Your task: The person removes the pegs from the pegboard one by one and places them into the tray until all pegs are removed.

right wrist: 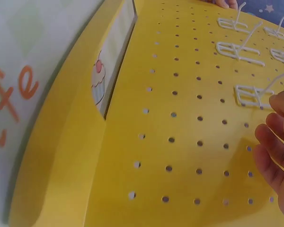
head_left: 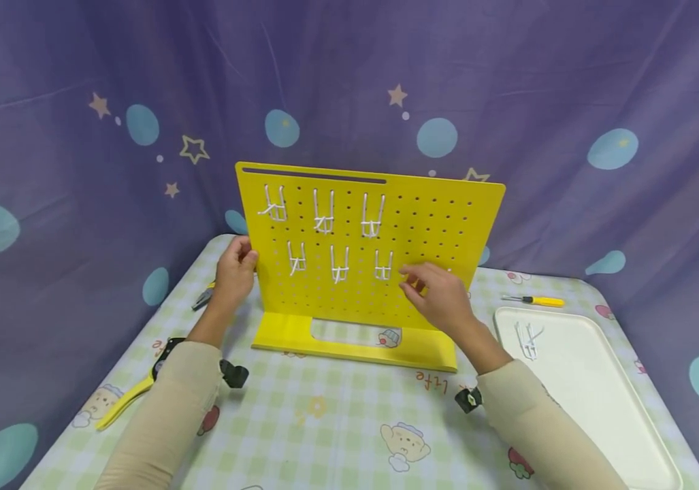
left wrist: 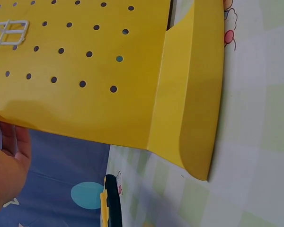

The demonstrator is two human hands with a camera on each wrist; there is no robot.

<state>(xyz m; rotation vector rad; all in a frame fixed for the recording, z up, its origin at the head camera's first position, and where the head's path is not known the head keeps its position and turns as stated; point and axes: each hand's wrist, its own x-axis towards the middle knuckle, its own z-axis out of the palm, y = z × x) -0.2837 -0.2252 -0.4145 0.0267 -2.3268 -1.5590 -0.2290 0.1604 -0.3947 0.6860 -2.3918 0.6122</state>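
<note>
A yellow pegboard [head_left: 318,303] stands upright on its wide foot. White wire hooks hang on it in two rows, three above, such as the upper left hook [head_left: 275,204], and three below. At the left edge, my left hand [head_left: 236,272] grips the board between thumb and fingers; the left wrist view shows that hand [left wrist: 8,161] partly behind the edge. My right hand [head_left: 444,296] hovers before the board, beside the lower right hook [head_left: 383,265]. Its fingers are loosely bent with nothing seen between them. Whether a fingertip touches that hook [right wrist: 255,96], I cannot tell.
A white tray [head_left: 594,401] at the right carries white wire hooks [head_left: 528,340]. Behind it lies a yellow-handled screwdriver [head_left: 535,301]. To the left are pliers [head_left: 203,298] and a yellow-handled tool [head_left: 128,401], partly under the left arm. A checked cloth [head_left: 324,435] covers the table.
</note>
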